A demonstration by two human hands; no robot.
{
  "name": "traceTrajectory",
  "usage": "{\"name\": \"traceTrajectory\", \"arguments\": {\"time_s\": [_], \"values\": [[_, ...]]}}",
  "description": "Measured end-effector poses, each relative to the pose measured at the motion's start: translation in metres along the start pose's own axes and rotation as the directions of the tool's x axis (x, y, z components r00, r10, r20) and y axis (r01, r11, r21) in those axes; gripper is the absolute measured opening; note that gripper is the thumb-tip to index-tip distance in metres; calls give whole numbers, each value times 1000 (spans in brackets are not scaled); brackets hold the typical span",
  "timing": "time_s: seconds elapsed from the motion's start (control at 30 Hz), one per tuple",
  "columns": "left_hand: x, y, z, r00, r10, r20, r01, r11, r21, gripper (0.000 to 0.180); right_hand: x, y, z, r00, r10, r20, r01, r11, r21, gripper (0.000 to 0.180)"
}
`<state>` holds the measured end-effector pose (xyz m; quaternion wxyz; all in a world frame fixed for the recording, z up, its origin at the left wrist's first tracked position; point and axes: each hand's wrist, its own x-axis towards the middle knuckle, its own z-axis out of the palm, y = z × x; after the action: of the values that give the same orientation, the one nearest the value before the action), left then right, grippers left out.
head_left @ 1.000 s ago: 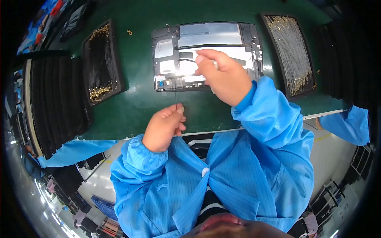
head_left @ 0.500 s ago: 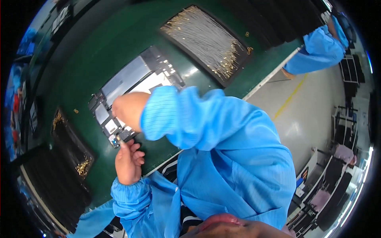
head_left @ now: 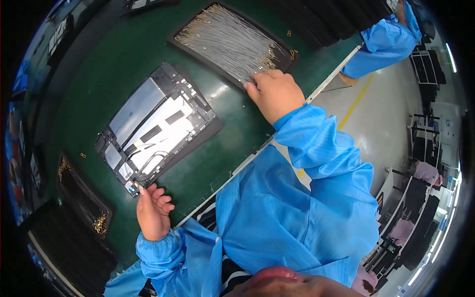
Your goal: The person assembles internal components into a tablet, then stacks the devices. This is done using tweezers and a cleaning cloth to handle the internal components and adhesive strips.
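Observation:
An opened tablet-like device [head_left: 148,126] lies tilted on the green table, with silvery panels, small boards and thin cables exposed. At its near corner, my left hand [head_left: 154,215] has thumb and forefinger closed on the edge, beside a small blue-and-white part [head_left: 131,188]; the other fingers curl loosely outside it. My right hand [head_left: 278,94] reaches to the near edge of a black tray of thin grey cables [head_left: 227,42] with gold ends. Its thumb and forefinger are bent together at the cable ends; how many cables they pinch is hidden.
A second dark tray [head_left: 84,198] with gold-ended pieces stands at the left. Small yellow loops [head_left: 83,155] lie on the green table [head_left: 198,188]. Black stacked material [head_left: 321,22] is at the far right, near another person's blue sleeve [head_left: 383,47]. The table's pale edge [head_left: 242,166] runs diagonally.
My right hand has left the device and moved right and away to the cable tray, uncovering the device's cables. My left hand stays at the near corner. The view has shifted slightly.

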<state>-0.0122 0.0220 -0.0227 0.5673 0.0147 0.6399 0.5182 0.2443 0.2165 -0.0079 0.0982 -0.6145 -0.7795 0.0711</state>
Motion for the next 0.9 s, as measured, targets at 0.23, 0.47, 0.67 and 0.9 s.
{"name": "traceTrajectory", "arguments": {"time_s": [0.23, 0.47, 0.67, 0.9], "values": [[-2, -1, 6, 1000, 24, -18, -24, 1000, 7, 36, 4, 9, 3, 997, 72, 12, -71, 995, -68, 25], [-37, -19, 10, 813, 540, 221, -516, 491, 702, 27, -17, -29, -45, 936, -168, -310, 271, 905, 327, 14], [-33, 17, 63, 93, 692, 716, -758, -417, 502, 34, -38, -61, -29, 535, -809, 244, 192, 398, 897, 10], [-22, 15, 69, 368, 603, 708, -836, -119, 535, 29, -32, -65, -8, 434, -644, 630, -425, 470, 774, 16]]}}
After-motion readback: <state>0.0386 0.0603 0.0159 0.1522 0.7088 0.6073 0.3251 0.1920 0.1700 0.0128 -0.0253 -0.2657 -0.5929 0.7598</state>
